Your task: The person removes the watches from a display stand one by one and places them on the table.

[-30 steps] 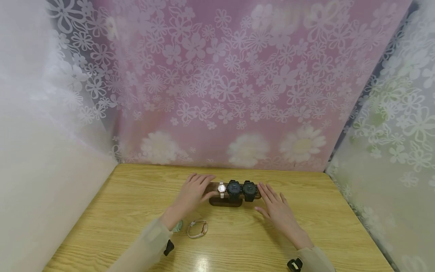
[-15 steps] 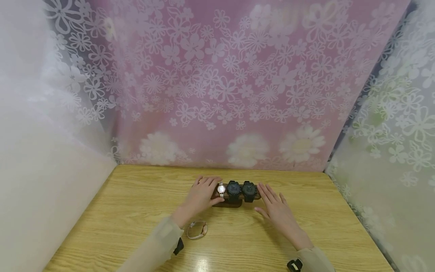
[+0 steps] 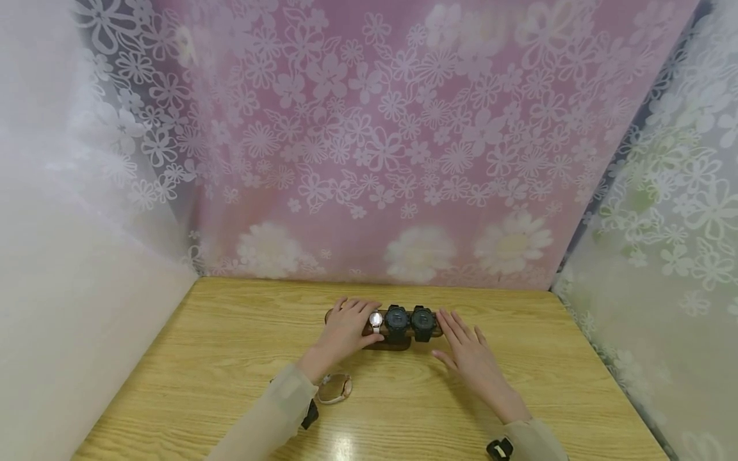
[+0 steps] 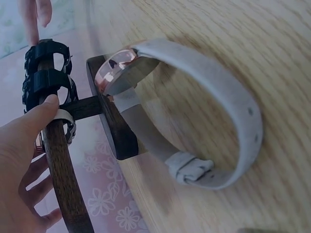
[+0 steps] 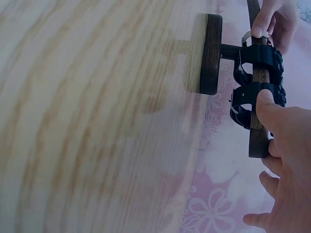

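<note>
A dark wooden watch stand [image 4: 67,177] carries a small white-strapped watch [image 3: 376,319] and two chunky black watches, the middle one [image 3: 396,318] and the right one [image 3: 423,321]. My left hand [image 3: 341,331] is at the white-strapped watch, pinching it on the bar with the thumb in front and fingers behind. At the bar's right end, my right hand [image 3: 474,362] has its fingers straight, their tips beside the right black watch. Its thumb overlaps that watch's strap in the right wrist view.
Another watch [image 4: 245,124], with a pale strap and rose-gold case, lies buckled in a loop on the wooden table [image 3: 392,410]. The stand's base [image 4: 116,128] rests behind it. A pink flowered curtain [image 3: 357,160] hangs along the table's back edge.
My left hand has moved right along the bar from its left end onto the white-strapped watch. The left sleeve now covers the small green watch seen earlier. My right hand stays put.
</note>
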{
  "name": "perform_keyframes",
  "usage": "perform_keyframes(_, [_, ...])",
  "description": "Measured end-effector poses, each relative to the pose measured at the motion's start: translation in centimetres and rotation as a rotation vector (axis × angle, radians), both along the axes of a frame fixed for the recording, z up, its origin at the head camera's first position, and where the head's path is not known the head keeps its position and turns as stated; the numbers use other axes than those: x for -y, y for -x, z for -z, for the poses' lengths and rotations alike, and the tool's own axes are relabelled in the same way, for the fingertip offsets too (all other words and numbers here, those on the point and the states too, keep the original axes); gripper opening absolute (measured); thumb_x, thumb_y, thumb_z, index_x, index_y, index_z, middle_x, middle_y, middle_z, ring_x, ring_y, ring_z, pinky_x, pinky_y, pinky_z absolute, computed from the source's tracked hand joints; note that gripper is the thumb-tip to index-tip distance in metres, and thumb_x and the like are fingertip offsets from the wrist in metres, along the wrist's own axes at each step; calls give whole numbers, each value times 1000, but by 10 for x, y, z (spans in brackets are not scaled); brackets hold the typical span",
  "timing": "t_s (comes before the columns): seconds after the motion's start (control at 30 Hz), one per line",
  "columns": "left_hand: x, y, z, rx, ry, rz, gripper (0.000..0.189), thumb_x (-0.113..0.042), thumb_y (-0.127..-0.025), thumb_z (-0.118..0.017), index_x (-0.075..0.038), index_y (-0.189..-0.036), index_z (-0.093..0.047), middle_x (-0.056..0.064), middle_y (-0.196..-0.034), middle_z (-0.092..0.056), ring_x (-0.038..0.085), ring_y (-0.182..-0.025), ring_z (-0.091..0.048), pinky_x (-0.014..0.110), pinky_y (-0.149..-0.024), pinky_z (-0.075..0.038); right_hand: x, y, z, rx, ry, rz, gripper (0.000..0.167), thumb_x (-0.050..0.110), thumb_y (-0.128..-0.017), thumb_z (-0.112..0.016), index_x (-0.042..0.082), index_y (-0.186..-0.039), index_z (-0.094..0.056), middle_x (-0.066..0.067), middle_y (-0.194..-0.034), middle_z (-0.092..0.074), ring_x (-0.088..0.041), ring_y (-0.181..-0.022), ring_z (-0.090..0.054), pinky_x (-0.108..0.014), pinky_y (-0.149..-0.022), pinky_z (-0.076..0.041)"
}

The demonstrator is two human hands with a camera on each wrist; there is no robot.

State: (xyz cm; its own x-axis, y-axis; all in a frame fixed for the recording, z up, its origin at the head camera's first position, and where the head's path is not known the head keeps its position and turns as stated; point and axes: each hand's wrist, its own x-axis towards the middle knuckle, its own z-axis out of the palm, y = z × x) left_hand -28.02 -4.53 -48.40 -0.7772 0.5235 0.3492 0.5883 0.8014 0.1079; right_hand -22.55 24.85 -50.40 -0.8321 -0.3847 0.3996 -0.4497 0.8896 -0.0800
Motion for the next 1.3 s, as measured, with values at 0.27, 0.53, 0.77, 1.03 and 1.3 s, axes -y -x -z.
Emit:
perform_keyframes(0.27, [0,2,3,4,9,-19,69,-56,-87,-73,-20,-144,-56,1,-135,-65,24,-128,-57,55,-118,-32,-2,1,2,35,2,16,83,36,-94,-72,10,-161,-30,-11,-165,-30,-34,-150,-31,-71,-113,-28])
perform_keyframes(0.53, [4,7,6,0,17,-32,69,-59,-85,-74,-22,-142,-58,-2,-134,-66,23,-127,-57,55,-118,-32,-1,-1,0,-13,5,9,83,34,-92,-75,8,-159,-33,-11,-163,-34,-37,-146,-37,-71,-110,-32])
perform_keyframes(0.77, [11,7,4,22,-14,-20,68,-55,-84,-77,-21,-141,-59,-1,-133,-67,25,-127,-57,56,-118,-31,0,-3,-3,-17,9,2,83,32,-91,-76,9,-159,-33,-12,-163,-34,-37,-146,-37,-72,-109,-33])
perform_keyframes(1.03, [20,6,5,1,-33,-7,66,-53,-82,-80,-23,-138,-61,-1,-129,-68,23,-123,-59,57,-116,-33,0,-2,-2,1,6,7,82,35,-93,-74,8,-159,-33,-11,-163,-34,-37,-146,-36,-72,-110,-32])
perform_keyframes(1.3, [31,8,5,-22,-25,2,67,-55,-82,-79,-23,-138,-62,0,-126,-70,24,-121,-60,58,-114,-36,0,-3,-3,3,-3,14,82,36,-93,-74,8,-159,-34,-12,-163,-34,-36,-147,-36,-71,-110,-32])
